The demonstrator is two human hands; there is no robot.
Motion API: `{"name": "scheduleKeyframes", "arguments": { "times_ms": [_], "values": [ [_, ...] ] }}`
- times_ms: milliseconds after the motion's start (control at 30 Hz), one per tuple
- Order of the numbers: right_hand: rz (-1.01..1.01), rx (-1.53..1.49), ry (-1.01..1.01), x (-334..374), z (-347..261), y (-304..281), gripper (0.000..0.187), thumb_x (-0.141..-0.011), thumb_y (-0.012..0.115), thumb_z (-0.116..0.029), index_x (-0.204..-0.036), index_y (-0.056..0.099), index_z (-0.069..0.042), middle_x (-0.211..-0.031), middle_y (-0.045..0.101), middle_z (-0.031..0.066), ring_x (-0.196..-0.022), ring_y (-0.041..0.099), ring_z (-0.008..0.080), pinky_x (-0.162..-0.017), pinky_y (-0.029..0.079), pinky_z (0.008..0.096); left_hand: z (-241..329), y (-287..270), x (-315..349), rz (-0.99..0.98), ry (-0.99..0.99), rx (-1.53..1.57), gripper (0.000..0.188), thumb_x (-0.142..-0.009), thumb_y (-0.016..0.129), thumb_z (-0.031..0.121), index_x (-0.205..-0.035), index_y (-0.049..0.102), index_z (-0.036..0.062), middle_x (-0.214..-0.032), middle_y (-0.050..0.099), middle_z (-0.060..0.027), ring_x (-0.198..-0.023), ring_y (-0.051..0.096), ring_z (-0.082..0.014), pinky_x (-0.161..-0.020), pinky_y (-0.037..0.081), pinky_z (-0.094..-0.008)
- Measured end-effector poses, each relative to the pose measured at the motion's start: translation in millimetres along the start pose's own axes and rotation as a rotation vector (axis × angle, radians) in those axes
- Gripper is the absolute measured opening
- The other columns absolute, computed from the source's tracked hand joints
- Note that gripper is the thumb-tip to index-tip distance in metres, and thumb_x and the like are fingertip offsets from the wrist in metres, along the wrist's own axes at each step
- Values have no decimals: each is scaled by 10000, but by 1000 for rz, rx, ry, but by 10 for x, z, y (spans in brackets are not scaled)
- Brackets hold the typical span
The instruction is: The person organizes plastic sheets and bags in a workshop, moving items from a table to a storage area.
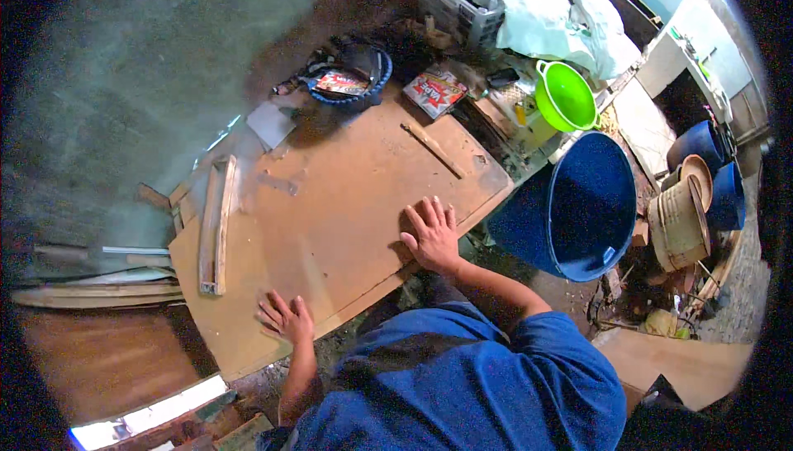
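Observation:
A wide brown wooden board [330,195] lies flat in front of me like a tabletop. My left hand [287,319] rests on its near left part, palm down, fingers spread. Farther right, near the board's front edge, my right hand [432,234] lies flat with its fingers apart. Neither hand holds anything. A narrow rectangular wooden frame [217,226] lies on the board beyond my left hand. Past my right hand is a thin wooden stick [433,150].
At the board's far side are a blue-rimmed basket [351,75], a printed box [434,92] and a pale flat sheet [271,125]. A large blue tub [593,203] stands right of the board, below a green colander [566,96]. A beige drum-shaped container [679,224] sits farther right.

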State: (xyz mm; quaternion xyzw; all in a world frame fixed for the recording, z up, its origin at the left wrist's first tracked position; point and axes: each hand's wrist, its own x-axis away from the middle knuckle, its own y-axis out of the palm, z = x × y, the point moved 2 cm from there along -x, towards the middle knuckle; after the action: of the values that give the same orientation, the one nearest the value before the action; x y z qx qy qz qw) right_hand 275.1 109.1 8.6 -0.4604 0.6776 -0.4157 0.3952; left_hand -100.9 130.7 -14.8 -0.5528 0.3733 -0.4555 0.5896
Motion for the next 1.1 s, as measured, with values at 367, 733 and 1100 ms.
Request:
{"name": "scheduleKeyframes", "arguments": {
  "times_ms": [367,733,1100],
  "values": [
    [33,52,-13,-4,-29,-5,596,-848,507,-499,-1341,439,-172,-1404,358,179,-1330,282,348,-1089,132,557,62,-78,32,22,8,12,766,-835,507,542,-1464,235,201,-1534,86,-159,-1412,-9,-362,-1043,-60,-637],
    [-23,53,-10,-22,-58,-30,581,-850,514,-457,-1346,432,-166,-1415,336,185,-1339,261,357,-1092,126,560,30,-2,36,117,69,-8,747,-831,529,505,-1445,276,164,-1508,180,-152,-1403,63,-365,-1053,38,-632],
    [22,31,-14,-27,-13,-46,581,-860,485,-510,-1327,451,-167,-1397,375,164,-1330,293,342,-1082,151,561,125,-88,46,82,36,-38,733,-835,526,497,-1440,286,161,-1512,171,-154,-1402,82,-366,-1052,34,-632]
  ]
}}
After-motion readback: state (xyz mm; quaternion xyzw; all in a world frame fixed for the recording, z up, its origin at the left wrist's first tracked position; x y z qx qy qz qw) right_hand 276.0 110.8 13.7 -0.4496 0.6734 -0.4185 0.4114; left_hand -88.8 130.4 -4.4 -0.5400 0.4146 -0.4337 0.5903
